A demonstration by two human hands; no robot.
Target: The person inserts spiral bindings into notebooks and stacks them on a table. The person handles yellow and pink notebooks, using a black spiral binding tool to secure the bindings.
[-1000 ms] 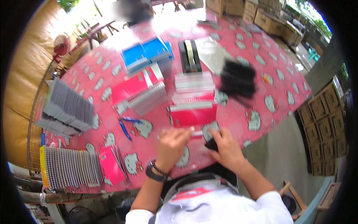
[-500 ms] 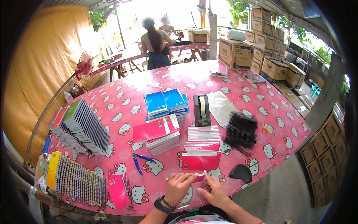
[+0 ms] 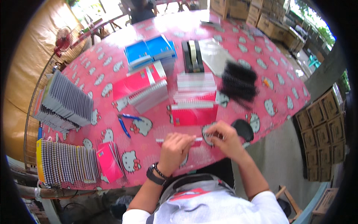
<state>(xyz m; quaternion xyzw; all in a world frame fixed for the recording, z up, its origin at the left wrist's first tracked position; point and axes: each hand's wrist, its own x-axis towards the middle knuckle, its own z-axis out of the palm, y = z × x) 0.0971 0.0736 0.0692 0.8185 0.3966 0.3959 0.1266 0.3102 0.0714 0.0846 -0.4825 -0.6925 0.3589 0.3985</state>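
Observation:
Near the table's front edge, my left hand is closed on a small pink notebook with a white strip along its top, most of it hidden under the fingers. Just to the right, my right hand hovers with bent fingers, thumb and forefinger apart, and nothing visible between them. Beyond both hands stands a row of pink-covered page stacks with punched top edges. A flat black rounded thing lies beside my right hand. Blue-handled pliers rest to the left.
Black binding coils are heaped right of a tape dispenser. Blue notebooks and pink covers sit in stacks further back. Spiral notebooks line the left edge, near loose pink notebooks. Cartons stand right of the table.
My right hand has lifted off the pink notebook and moved right. My left hand stays on it. The view has tipped downward, bringing more of my arms and shirt into sight.

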